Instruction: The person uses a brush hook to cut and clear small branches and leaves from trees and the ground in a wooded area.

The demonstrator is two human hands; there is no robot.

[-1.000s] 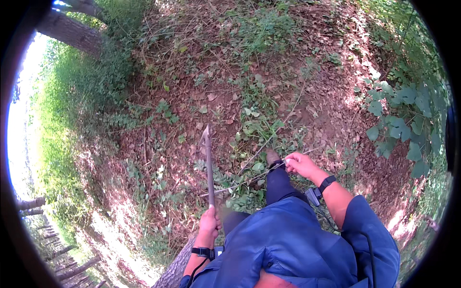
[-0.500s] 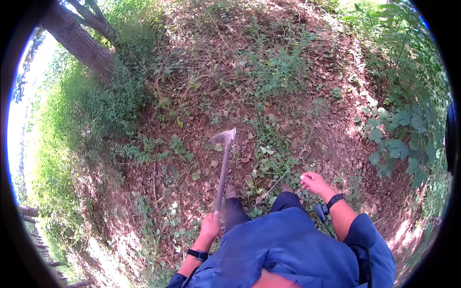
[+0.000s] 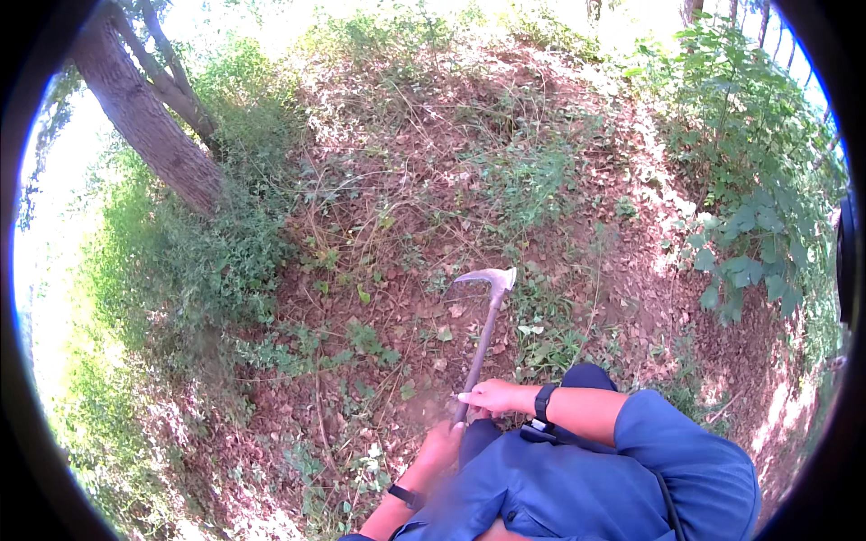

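My left hand is wrapped round the lower end of a pickaxe's handle. Just above it, my right hand closes on the same shaft, so both hands hold the tool. The pickaxe has a long, dull, straight handle that slants up and to the right from my hands. Its metal head points away from me, with a curved, tapering tip to the left and a short, blunt end to the right. Leafy ground shows beneath the head; I cannot tell whether the two touch.
A thick tree trunk leans at the far left, above dense bushes. Broad-leaved plants grow at the right. Low weeds and dry leaves cover the brown soil ahead of my legs.
My right hand has come left from beside my knee and taken hold of the pickaxe handle. The pickaxe and left hand have shifted right, and the view has tilted up.
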